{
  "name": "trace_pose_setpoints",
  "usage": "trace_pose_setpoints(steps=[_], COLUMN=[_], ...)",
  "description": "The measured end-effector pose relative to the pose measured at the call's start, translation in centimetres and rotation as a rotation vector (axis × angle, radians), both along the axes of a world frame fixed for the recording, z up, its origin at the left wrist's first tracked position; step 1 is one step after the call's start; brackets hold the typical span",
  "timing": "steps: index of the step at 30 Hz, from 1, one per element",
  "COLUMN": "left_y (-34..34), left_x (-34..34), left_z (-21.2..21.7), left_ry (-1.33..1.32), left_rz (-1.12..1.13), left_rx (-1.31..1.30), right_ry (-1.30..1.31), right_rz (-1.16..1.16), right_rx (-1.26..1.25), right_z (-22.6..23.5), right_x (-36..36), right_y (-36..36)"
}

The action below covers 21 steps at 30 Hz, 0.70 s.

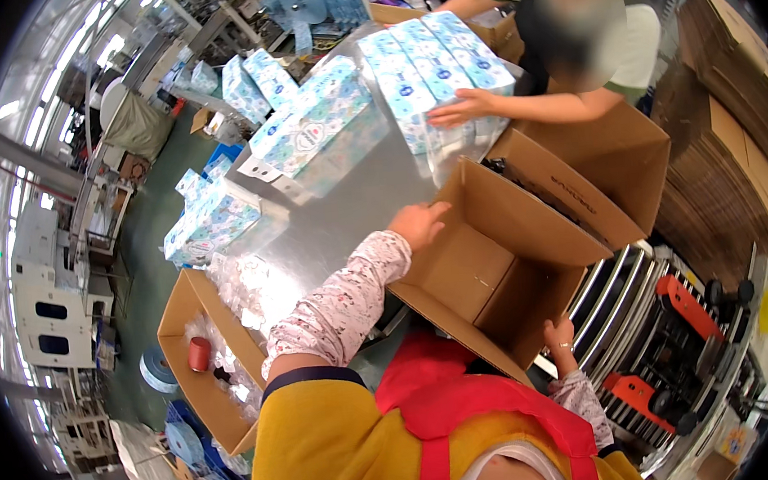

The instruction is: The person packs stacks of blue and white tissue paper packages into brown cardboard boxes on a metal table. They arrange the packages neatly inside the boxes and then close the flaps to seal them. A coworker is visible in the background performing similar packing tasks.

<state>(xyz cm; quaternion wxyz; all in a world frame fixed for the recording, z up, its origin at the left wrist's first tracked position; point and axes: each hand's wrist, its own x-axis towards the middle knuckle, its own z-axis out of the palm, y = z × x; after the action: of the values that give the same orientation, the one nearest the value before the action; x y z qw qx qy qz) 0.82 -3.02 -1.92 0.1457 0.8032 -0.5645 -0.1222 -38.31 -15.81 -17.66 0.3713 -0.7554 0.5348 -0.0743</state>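
An open, empty cardboard box [486, 273] is tilted in front of my body, its inside facing up. My left hand [419, 225] is closed on the box's left rim, fingertips over the edge. At the near right side, my right hand [559, 339] grips the same box; some of its fingers are hidden behind the wall. Past the box, on the metal table, stands a bundle of blue-and-white patterned packs [425, 70] in clear film. A co-worker's hand [464, 107] lies against this bundle, fingers spread.
Another open carton [621, 154] stands beyond mine. More wrapped packs [312, 128] sit on the metal table [328, 222]. A box with plastic film and a red roll [199, 354] is at left. Rollers [601, 309] run at right, near stacked flat cardboard [720, 159].
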Motion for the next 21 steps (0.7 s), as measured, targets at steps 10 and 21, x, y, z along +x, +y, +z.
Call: trace_pose_setpoints(steps=[10, 21], left_y=[0.4, 7.0], left_x=[3.9, 34.9], left_z=[2.9, 4.9], left_ry=[0.191, -0.264], left_rz=[0.187, 0.954], left_rx=[-0.312, 0.001], right_ry=[0.402, -0.136], right_rz=[0.025, 0.248], right_rx=[-0.081, -0.369], right_z=[2.6, 23.4], right_x=[0.1, 20.5], right_y=[-1.4, -0.2])
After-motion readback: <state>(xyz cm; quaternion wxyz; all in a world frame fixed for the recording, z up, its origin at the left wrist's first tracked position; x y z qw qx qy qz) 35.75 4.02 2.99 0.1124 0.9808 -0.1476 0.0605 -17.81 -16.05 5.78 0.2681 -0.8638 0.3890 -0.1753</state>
